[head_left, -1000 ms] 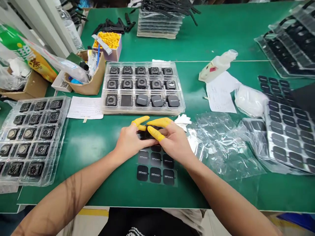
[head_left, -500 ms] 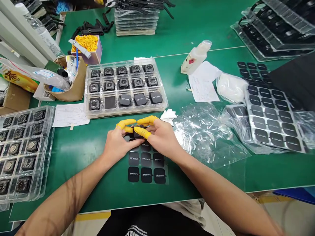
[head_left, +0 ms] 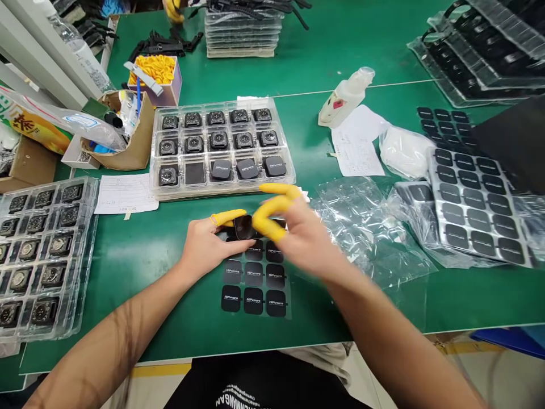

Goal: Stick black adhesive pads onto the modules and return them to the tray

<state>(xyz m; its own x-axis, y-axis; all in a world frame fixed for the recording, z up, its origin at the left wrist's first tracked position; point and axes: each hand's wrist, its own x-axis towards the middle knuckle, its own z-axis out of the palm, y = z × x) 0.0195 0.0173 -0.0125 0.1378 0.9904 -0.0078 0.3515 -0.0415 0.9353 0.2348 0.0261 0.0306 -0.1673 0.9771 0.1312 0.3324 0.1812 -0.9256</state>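
My left hand [head_left: 208,241], yellow cots on some fingers, grips a black strapless smartwatch [head_left: 244,227] by its edge, its dark glossy face towards me. Just right of the watch is my right hand [head_left: 293,227], smeared by motion. Its yellow-covered thumb and forefinger curl together in a pinch, another finger stretches out, and anything between the tips is too small to make out. Beneath both hands lies a sheet of black square HiFuture stickers [head_left: 254,274]. Behind them, a clear tray [head_left: 221,187] holds several watches; three in its front row show HiFuture stickers, and one front compartment has no watch.
A second watch tray [head_left: 85,250] stands at left. Crumpled clear plastic [head_left: 370,227] and more sticker sheets [head_left: 472,199] lie at right. Behind are a bottle [head_left: 347,99], a box of yellow finger cots [head_left: 155,79] and stacked trays [head_left: 242,37]. Another person's yellow-tipped hand [head_left: 174,10] shows at top.
My right hand has left the watch and moved right towards me, its fingers curled. My left hand still holds the watch, whose face now shows. Another person's hand has come further into view.
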